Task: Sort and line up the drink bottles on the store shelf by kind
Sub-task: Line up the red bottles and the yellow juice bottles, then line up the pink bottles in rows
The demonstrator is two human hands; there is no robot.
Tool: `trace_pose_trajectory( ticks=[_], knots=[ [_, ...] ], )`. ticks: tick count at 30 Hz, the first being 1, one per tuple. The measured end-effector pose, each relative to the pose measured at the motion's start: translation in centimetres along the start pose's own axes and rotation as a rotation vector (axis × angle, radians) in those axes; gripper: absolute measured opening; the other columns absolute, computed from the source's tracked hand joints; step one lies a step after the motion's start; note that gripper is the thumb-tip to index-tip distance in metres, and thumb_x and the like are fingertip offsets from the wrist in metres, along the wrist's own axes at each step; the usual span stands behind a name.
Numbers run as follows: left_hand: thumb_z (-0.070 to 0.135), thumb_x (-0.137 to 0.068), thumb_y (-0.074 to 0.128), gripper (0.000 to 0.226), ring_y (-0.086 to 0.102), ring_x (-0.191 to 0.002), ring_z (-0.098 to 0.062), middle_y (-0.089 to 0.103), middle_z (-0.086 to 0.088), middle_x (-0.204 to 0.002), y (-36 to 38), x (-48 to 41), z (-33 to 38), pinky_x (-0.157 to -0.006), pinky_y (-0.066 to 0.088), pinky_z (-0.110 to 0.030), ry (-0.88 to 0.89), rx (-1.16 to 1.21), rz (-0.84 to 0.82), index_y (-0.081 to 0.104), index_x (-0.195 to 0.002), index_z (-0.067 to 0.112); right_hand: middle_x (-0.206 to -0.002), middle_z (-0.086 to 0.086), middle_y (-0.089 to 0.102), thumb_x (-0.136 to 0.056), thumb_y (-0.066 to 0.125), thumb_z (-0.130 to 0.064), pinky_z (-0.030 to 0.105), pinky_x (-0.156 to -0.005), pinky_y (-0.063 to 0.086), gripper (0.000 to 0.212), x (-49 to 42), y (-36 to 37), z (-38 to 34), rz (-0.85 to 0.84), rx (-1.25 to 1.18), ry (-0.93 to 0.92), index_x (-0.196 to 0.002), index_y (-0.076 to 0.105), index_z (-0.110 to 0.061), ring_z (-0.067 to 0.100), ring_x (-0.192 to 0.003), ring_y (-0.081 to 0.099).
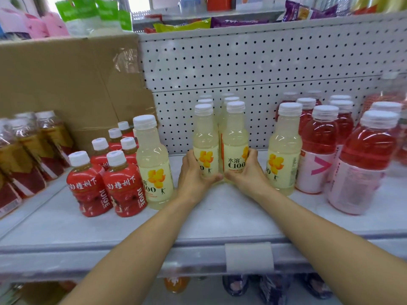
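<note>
Two rows of pale yellow C100 bottles stand mid-shelf. My left hand (195, 172) grips the front bottle of the left row (205, 137). My right hand (246, 172) grips the front bottle of the right row (235, 139). The two front bottles stand upright, side by side and touching. More yellow bottles line up behind them. One single yellow bottle (154, 164) stands to the left beside the red juice bottles (108, 181). Another yellow bottle (283, 148) stands to the right against the pink drink bottles (319, 148).
A cardboard box (66, 84) stands at the back left. Brown-and-red tea bottles (26, 155) sit at far left. A pegboard wall (253, 67) backs the white shelf (220, 219), whose front edge carries a price-tag holder (248, 256). Snack bags lie on the shelf above.
</note>
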State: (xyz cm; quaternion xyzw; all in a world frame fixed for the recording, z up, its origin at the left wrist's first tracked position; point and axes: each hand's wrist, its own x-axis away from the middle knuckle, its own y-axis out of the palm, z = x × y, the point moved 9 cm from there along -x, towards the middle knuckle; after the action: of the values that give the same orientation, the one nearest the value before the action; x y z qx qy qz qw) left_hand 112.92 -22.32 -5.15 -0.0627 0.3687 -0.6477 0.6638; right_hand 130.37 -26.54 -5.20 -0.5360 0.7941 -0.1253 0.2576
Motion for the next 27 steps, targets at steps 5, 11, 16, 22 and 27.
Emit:
trace_pose_trajectory(
  ticks=[5, 11, 16, 22, 27],
  knots=[
    [0.038, -0.070, 0.087, 0.098, 0.039, -0.132, -0.021, 0.038, -0.005, -0.138, 0.5, 0.5, 0.4, -0.104, 0.036, -0.030, -0.041, -0.020, -0.071, 0.027, -0.144, 0.016, -0.129, -0.001, 0.053, -0.079, 0.076, -0.022, 0.029, -0.092, 0.041, 0.077, 0.6, 0.0, -0.4, -0.004, -0.010, -0.014, -0.138, 0.027, -0.020, 0.016, -0.115, 0.052],
    [0.038, -0.084, 0.074, 0.083, 0.034, -0.138, -0.015, 0.038, 0.001, -0.147, -2.8, 5.2, 3.9, -0.110, 0.023, -0.021, 0.132, -0.111, -0.090, 0.027, -0.151, 0.023, -0.122, 0.000, 0.057, -0.085, 0.068, -0.014, 0.036, -0.100, 0.044, 0.046, 6.2, -4.8, -4.9, 0.278, 0.183, -0.354, -0.128, 0.054, -0.015, 0.020, -0.116, 0.051],
    [0.029, -0.088, 0.065, 0.065, 0.035, -0.133, -0.022, 0.042, -0.012, -0.143, -12.4, 8.5, 9.2, -0.117, 0.023, -0.026, 0.534, -0.260, 0.398, 0.039, -0.144, 0.008, -0.130, 0.017, 0.047, -0.083, 0.065, -0.012, 0.040, -0.108, 0.033, 0.053, 8.8, -12.4, -8.2, 0.658, 0.149, -0.537, -0.132, 0.045, -0.002, 0.027, -0.122, 0.040],
    [0.029, -0.096, 0.061, 0.080, 0.032, -0.139, -0.018, 0.032, -0.005, -0.154, -14.7, 3.3, 5.1, -0.114, 0.028, -0.032, 0.037, 0.169, 0.299, 0.011, -0.156, 0.016, -0.149, 0.007, 0.041, -0.082, 0.062, -0.040, 0.048, -0.114, 0.034, 0.080, 2.4, -12.5, -6.3, 0.409, -0.069, -0.171, -0.149, 0.024, -0.018, 0.025, -0.137, 0.041],
    [0.035, -0.099, 0.054, 0.039, 0.057, -0.100, -0.017, 0.059, 0.000, -0.111, -13.8, 1.5, 4.2, -0.077, 0.047, -0.028, -0.014, 0.242, 0.255, 0.040, -0.129, 0.014, -0.122, 0.003, 0.059, -0.087, 0.071, -0.033, 0.037, -0.094, 0.046, 0.051, 0.8, -12.7, -6.2, 0.397, -0.096, -0.115, -0.128, 0.045, -0.016, 0.022, -0.112, 0.057]
  ],
)
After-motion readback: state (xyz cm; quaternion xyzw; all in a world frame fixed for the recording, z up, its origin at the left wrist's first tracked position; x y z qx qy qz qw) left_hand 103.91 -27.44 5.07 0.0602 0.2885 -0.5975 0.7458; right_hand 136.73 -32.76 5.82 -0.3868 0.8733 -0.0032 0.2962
